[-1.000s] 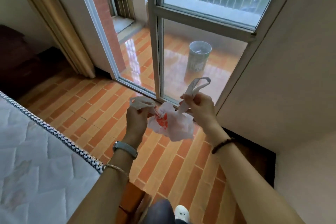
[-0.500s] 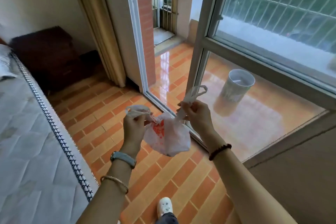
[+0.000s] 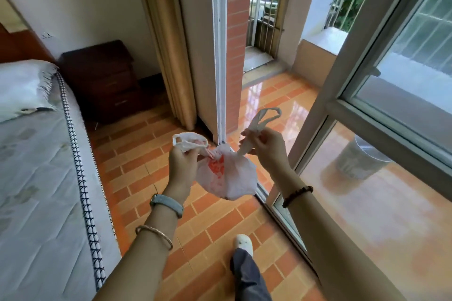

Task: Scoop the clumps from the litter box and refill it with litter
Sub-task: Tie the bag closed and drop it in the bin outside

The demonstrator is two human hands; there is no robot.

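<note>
A small white plastic bag with red print hangs between my hands above the orange tiled floor. My left hand grips the bag's left handle, bunched in its fingers. My right hand pinches the right handle, whose loop sticks up above the fingers. The bag's neck is twisted between the two handles. No litter box or scoop is in view.
A mattress fills the left side, with a dark wooden nightstand behind it. A curtain hangs beside the open sliding door. A pale bin stands on the balcony behind the glass. My foot is on the tiles.
The view has swung left and moved toward the door opening; the nightstand and more of the mattress came into view. Both hands keep hold of the bag's handles.
</note>
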